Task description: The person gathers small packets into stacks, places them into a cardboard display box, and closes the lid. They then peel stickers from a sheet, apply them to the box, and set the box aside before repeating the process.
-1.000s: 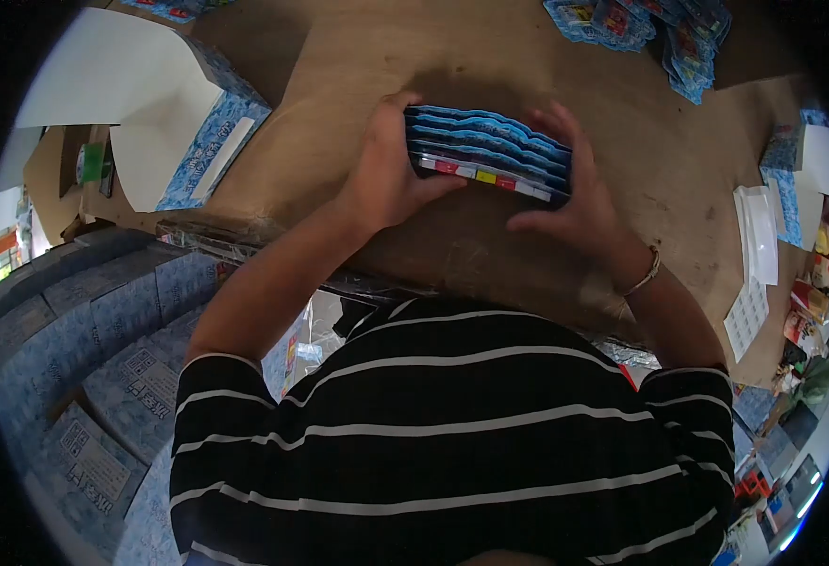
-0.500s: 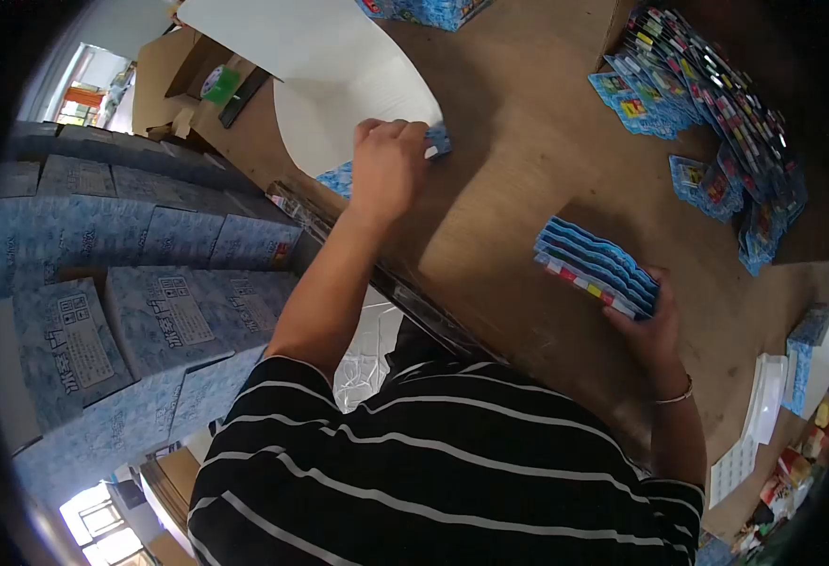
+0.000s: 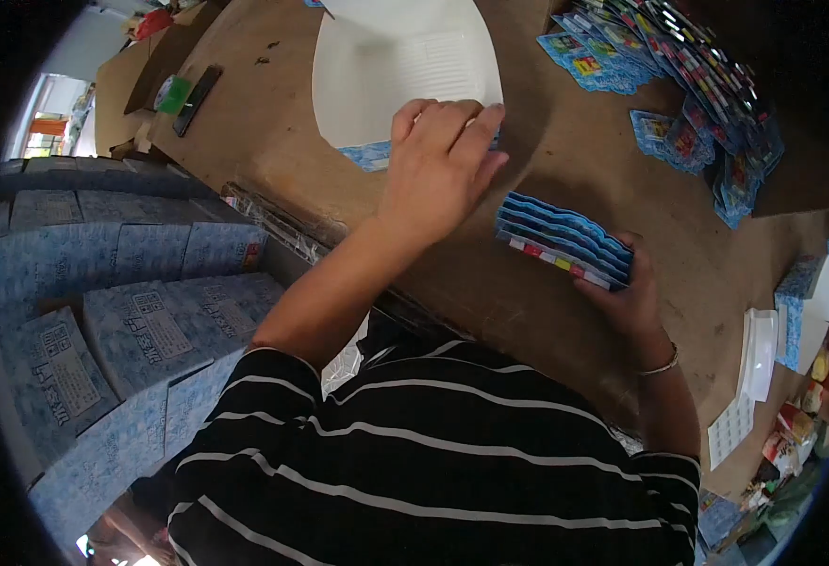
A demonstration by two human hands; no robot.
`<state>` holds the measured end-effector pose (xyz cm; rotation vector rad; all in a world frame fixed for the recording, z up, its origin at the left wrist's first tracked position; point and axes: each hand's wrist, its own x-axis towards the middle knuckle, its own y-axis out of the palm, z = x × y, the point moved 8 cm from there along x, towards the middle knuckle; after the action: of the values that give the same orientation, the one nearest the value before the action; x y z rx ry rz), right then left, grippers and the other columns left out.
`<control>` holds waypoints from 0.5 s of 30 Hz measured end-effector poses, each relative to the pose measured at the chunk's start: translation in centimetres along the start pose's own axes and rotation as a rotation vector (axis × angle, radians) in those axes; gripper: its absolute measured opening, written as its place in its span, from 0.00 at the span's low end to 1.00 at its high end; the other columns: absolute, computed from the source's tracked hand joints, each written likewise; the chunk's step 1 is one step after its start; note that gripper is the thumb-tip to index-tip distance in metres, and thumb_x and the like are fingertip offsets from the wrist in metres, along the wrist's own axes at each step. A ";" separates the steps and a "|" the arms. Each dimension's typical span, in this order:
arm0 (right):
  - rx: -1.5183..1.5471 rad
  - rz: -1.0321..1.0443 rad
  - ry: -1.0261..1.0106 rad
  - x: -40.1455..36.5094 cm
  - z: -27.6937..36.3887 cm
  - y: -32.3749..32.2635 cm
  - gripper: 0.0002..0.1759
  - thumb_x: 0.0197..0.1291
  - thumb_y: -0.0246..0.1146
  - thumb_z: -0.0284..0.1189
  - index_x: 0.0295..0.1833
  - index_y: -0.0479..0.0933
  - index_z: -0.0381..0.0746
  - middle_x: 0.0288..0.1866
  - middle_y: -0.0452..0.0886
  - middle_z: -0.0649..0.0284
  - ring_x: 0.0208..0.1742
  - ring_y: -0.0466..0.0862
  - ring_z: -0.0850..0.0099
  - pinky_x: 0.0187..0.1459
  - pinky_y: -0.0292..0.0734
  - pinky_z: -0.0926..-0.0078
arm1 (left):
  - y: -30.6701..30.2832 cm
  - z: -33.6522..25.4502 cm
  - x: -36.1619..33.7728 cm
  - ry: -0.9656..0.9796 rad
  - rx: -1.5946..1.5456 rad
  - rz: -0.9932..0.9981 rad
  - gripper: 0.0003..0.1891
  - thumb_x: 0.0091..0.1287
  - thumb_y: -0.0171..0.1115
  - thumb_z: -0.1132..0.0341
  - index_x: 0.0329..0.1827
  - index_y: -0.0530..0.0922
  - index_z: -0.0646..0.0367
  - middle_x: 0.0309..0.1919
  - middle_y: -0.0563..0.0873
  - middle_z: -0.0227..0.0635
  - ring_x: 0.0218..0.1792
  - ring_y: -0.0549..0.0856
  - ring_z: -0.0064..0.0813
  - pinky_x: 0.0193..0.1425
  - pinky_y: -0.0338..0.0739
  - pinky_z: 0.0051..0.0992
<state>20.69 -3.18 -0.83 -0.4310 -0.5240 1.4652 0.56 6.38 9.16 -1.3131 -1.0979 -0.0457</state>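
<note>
A box (image 3: 405, 61) with a white inside and a blue printed outside lies open at the top centre. My left hand (image 3: 438, 170) is at its near edge, fingers curled over the rim and the thumb out to the right. In my right hand (image 3: 633, 288) is a stack of blue packets (image 3: 565, 236), held by its right end above the table. Their wavy blue edges face up, with a row of red, white and yellow patches along the near side.
Many similar packets (image 3: 679, 71) lie fanned at the upper right of the brown table (image 3: 292, 104). Blue printed cartons (image 3: 150, 325) are stacked at the left. A green tape roll (image 3: 173, 94) and a dark flat object (image 3: 198, 100) sit at the upper left. White plastic strips (image 3: 745, 387) lie at the right.
The box now stands more open, its white inside showing squarely. My left hand has turned at its near edge, with the thumb now showing. The right hand still holds the packets; the view has shifted.
</note>
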 end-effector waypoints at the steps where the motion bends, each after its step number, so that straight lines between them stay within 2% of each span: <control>1: 0.049 0.006 0.024 0.1 -0.5 0.2 0.35 0.39 0.75 0.28 0.53 0.66 0.36 0.47 0.76 0.55 0.49 0.79 0.66 0.50 0.75 0.71 | -0.1 -0.8 -0.5 0.002 -0.012 0.009 0.22 0.50 0.68 0.66 0.49 0.76 0.59 0.42 0.80 0.41 0.43 0.78 0.37 0.53 0.67 0.32; 3: 0.092 0.019 0.083 -0.4 -1.1 0.3 0.36 0.38 0.75 0.28 0.55 0.66 0.36 0.48 0.76 0.56 0.50 0.78 0.66 0.51 0.75 0.70 | 1.2 -1.7 -2.0 -0.139 -0.655 0.141 0.38 0.45 0.74 0.59 0.60 0.66 0.63 0.51 0.73 0.47 0.52 0.74 0.46 0.61 0.63 0.37; 4: 0.099 0.014 0.064 -0.2 -0.6 0.2 0.38 0.38 0.76 0.28 0.56 0.64 0.37 0.49 0.76 0.56 0.51 0.78 0.65 0.52 0.74 0.69 | 3.1 -1.7 -3.0 -0.200 -0.714 0.239 0.47 0.43 0.76 0.56 0.64 0.58 0.65 0.55 0.70 0.52 0.55 0.72 0.51 0.63 0.63 0.37; 5: 0.107 0.008 0.043 -0.1 -0.2 0.2 0.40 0.38 0.76 0.27 0.58 0.63 0.37 0.51 0.75 0.56 0.52 0.77 0.64 0.53 0.74 0.68 | 4.5 -1.5 -3.8 -0.200 -0.729 0.251 0.47 0.43 0.76 0.56 0.64 0.58 0.65 0.55 0.70 0.52 0.55 0.72 0.51 0.63 0.63 0.37; 7: 0.105 -0.015 0.031 -0.1 -0.2 0.0 0.40 0.38 0.75 0.27 0.59 0.63 0.38 0.52 0.75 0.55 0.53 0.77 0.64 0.54 0.74 0.67 | 8.3 -1.1 -5.7 -0.410 -0.874 0.460 0.51 0.39 0.78 0.58 0.65 0.55 0.64 0.58 0.69 0.50 0.57 0.72 0.48 0.62 0.65 0.33; 9: 0.099 -0.037 0.009 0.3 0.0 0.2 0.41 0.38 0.75 0.27 0.59 0.62 0.39 0.53 0.75 0.55 0.54 0.77 0.64 0.55 0.73 0.67 | 9.3 -1.4 -6.2 -0.475 -0.904 0.509 0.53 0.38 0.79 0.58 0.66 0.55 0.64 0.57 0.70 0.49 0.56 0.73 0.46 0.61 0.66 0.32; 10: 0.195 -0.122 -0.050 0.4 0.4 0.0 0.42 0.38 0.76 0.27 0.60 0.62 0.40 0.53 0.75 0.55 0.54 0.77 0.63 0.55 0.74 0.67 | 9.7 -1.5 -6.4 -0.541 -0.919 0.552 0.55 0.36 0.80 0.58 0.66 0.54 0.64 0.56 0.71 0.49 0.56 0.74 0.45 0.60 0.68 0.31; 11: 0.292 -0.211 -0.109 0.2 0.7 -0.6 0.42 0.37 0.76 0.27 0.60 0.61 0.41 0.54 0.75 0.55 0.54 0.77 0.63 0.55 0.74 0.67 | 9.3 -1.8 -6.3 -0.540 -0.924 0.560 0.55 0.36 0.80 0.58 0.66 0.54 0.64 0.56 0.71 0.49 0.56 0.74 0.45 0.60 0.68 0.31; 12: 0.292 -0.218 -0.101 -0.1 0.3 -0.7 0.42 0.37 0.76 0.27 0.60 0.61 0.41 0.54 0.75 0.55 0.54 0.77 0.63 0.55 0.74 0.67 | 9.3 -2.0 -6.8 -0.565 -0.832 0.692 0.54 0.36 0.80 0.57 0.66 0.55 0.64 0.55 0.73 0.49 0.55 0.75 0.44 0.59 0.69 0.31; 13: 0.184 -0.159 -0.063 -0.4 -0.1 -0.2 0.41 0.37 0.76 0.28 0.59 0.62 0.40 0.53 0.75 0.55 0.53 0.78 0.64 0.53 0.75 0.67 | 9.3 -2.0 -7.3 -0.589 -0.737 0.823 0.54 0.36 0.80 0.57 0.65 0.56 0.64 0.54 0.74 0.48 0.54 0.77 0.43 0.59 0.70 0.32; 14: 0.078 -0.099 -0.027 -0.6 -0.4 0.2 0.40 0.37 0.76 0.28 0.58 0.64 0.40 0.52 0.76 0.55 0.51 0.79 0.64 0.51 0.76 0.68 | 8.7 -1.5 -7.0 -0.584 -0.740 0.832 0.54 0.36 0.80 0.57 0.65 0.56 0.64 0.54 0.74 0.48 0.54 0.77 0.43 0.59 0.70 0.32; 15: 0.078 -0.105 -0.020 -0.7 -0.5 0.0 0.40 0.37 0.76 0.28 0.58 0.64 0.40 0.52 0.76 0.55 0.51 0.79 0.64 0.51 0.76 0.68 | 7.9 -1.4 -6.1 -0.436 -0.715 0.834 0.51 0.37 0.79 0.55 0.64 0.59 0.64 0.51 0.76 0.50 0.52 0.78 0.44 0.56 0.72 0.32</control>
<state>20.99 -3.86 -1.32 -0.3229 -0.4957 1.3853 2.87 4.62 -0.51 -2.4317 -0.8199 0.5342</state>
